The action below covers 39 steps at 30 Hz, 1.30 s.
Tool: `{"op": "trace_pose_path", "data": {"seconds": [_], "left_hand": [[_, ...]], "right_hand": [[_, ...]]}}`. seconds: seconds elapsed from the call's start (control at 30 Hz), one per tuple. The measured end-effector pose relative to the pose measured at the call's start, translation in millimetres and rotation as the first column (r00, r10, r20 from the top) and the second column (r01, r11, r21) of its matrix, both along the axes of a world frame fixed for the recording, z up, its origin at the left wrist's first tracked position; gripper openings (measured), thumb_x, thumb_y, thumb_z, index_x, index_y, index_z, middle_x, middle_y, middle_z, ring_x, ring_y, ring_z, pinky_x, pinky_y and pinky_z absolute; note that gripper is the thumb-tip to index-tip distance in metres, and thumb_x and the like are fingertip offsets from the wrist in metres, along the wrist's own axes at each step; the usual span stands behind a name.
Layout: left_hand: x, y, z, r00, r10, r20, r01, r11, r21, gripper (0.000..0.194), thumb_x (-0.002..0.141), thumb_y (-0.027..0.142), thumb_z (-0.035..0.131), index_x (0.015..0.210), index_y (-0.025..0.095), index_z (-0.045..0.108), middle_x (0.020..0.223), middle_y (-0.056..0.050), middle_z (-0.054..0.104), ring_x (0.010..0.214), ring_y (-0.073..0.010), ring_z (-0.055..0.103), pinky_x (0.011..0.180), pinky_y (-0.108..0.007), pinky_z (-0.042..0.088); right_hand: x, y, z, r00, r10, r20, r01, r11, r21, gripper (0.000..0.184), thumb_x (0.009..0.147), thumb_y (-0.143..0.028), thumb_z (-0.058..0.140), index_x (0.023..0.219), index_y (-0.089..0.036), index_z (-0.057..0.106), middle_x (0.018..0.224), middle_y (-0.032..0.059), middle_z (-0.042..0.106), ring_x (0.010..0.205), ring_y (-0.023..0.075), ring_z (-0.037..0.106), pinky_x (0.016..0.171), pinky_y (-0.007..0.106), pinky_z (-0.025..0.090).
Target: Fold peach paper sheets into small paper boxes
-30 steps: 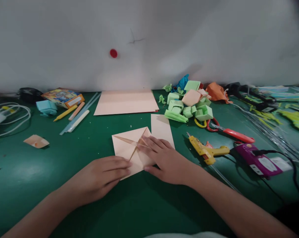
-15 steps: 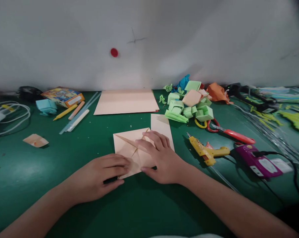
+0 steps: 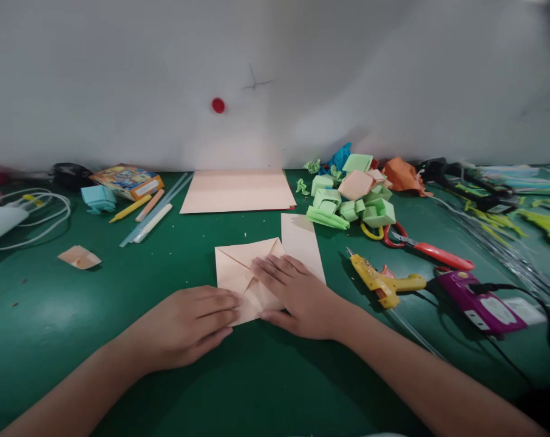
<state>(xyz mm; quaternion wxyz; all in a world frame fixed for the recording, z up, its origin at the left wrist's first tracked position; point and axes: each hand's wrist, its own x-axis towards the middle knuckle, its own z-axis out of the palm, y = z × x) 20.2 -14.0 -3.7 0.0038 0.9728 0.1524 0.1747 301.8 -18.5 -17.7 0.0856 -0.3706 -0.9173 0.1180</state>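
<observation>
Peach folded paper (image 3: 233, 274) lies under the left hand (image 3: 190, 325), fingers together, and flattened right hand (image 3: 297, 298); even pressure should sharpen creases.

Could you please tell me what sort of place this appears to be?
It looks like a craft table, perhaps at home or in a classroom; I cannot tell which. The glue gun, the scissors and the folded paper under both hands suggest it.
</observation>
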Motion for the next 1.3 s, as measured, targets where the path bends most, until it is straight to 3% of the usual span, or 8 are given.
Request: {"op": "trace_pose_path", "data": {"seconds": [0.23, 0.43, 0.53, 0.7, 0.83, 0.93, 1.07, 1.3], "left_hand": [[-3, 0, 1.9, 0.999, 0.035, 0.023, -0.036, 0.998, 0.06, 0.033, 0.099, 0.014, 0.054, 0.13, 0.017, 0.064, 0.119, -0.009, 0.076, 0.109, -0.0209, 0.071, 0.096, -0.034, 0.058], [-7, 7, -5.7, 0.982, 0.143, -0.125, -0.151, 0.987, -0.061, 0.063, 0.098, 0.041, 0.06, 0.154, 0.021, 0.041, 0.149, -0.01, 0.059, 0.136, -0.0271, 0.057, 0.114, -0.043, 0.048], [-8, 10, -8.2, 0.971, 0.168, -0.168, -0.189, 0.975, -0.115, 0.069, 0.099, 0.04, 0.059, 0.16, 0.022, 0.032, 0.157, -0.008, 0.05, 0.144, -0.0268, 0.048, 0.119, -0.044, 0.043], [-8, 11, -3.1, 0.981, 0.126, -0.147, -0.14, 0.986, -0.087, 0.052, 0.101, 0.028, 0.051, 0.153, 0.023, 0.044, 0.154, -0.006, 0.055, 0.143, -0.0235, 0.05, 0.121, -0.043, 0.041], [-5, 8, 1.9, 0.987, 0.143, -0.071, -0.148, 0.986, -0.08, 0.044, 0.099, 0.018, 0.044, 0.141, 0.023, 0.057, 0.143, -0.005, 0.065, 0.132, -0.0201, 0.061, 0.117, -0.039, 0.045], [-3, 5, 1.6, 0.979, 0.202, 0.002, -0.202, 0.979, -0.035, 0.041, 0.098, 0.016, 0.044, 0.134, 0.021, 0.061, 0.13, -0.006, 0.073, 0.12, -0.0208, 0.068, 0.109, -0.038, 0.052], [0, 3, -0.4, 0.961, 0.27, 0.053, -0.27, 0.963, -0.011, 0.037, 0.098, 0.014, 0.045, 0.129, 0.019, 0.064, 0.118, -0.007, 0.076, 0.107, -0.0202, 0.072, 0.099, -0.036, 0.057], [4, 8, -4.6, 0.956, 0.269, 0.113, -0.268, 0.963, -0.024, 0.027, 0.102, 0.02, 0.049, 0.121, 0.021, 0.069, 0.115, -0.005, 0.078, 0.102, -0.0193, 0.073, 0.094, -0.035, 0.056]], "right_hand": [[0, -3, 3.2, 1.0, -0.003, 0.016, 0.003, 1.0, 0.012, 0.066, 0.104, -0.054, 0.041, 0.162, -0.023, 0.03, 0.17, 0.0108, 0.023, 0.156, 0.0322, 0.019, 0.126, 0.055, 0.017], [-2, -6, 3.4, 1.0, -0.029, 0.002, 0.029, 1.0, -0.011, 0.067, 0.105, -0.055, 0.04, 0.161, -0.02, 0.031, 0.17, 0.01, 0.024, 0.156, 0.0334, 0.02, 0.126, 0.056, 0.017], [1, -7, 7.3, 1.0, -0.028, -0.003, 0.028, 0.999, -0.046, 0.069, 0.104, -0.055, 0.042, 0.162, -0.02, 0.028, 0.171, 0.0079, 0.022, 0.156, 0.0304, 0.02, 0.127, 0.054, 0.016], [13, -8, 17.8, 1.0, -0.013, -0.013, 0.012, 0.997, -0.073, 0.074, 0.1, -0.053, 0.055, 0.161, -0.021, 0.029, 0.171, 0.0072, 0.022, 0.156, 0.0269, 0.021, 0.128, 0.055, 0.011], [19, -10, 21.7, 0.999, -0.038, -0.03, 0.038, 0.999, 0.001, 0.062, 0.096, -0.036, 0.063, 0.154, -0.026, 0.043, 0.171, 0.0059, 0.021, 0.152, 0.0313, 0.025, 0.121, 0.055, 0.027], [17, -11, 22.8, 0.994, -0.045, -0.096, 0.052, 0.996, 0.071, 0.045, 0.097, -0.023, 0.058, 0.142, -0.027, 0.058, 0.165, 0.0043, 0.036, 0.142, 0.0303, 0.037, 0.114, 0.05, 0.037], [14, -9, 22.1, 0.977, -0.102, -0.185, 0.128, 0.983, 0.133, 0.034, 0.1, -0.015, 0.049, 0.126, -0.026, 0.07, 0.129, 0.0086, 0.064, 0.115, 0.0258, 0.054, 0.101, 0.044, 0.045], [20, 2, 11.5, 0.976, -0.173, -0.13, 0.184, 0.98, 0.074, 0.032, 0.099, -0.014, 0.052, 0.122, -0.024, 0.072, 0.116, 0.0079, 0.07, 0.104, 0.0241, 0.062, 0.094, 0.041, 0.049]]}}
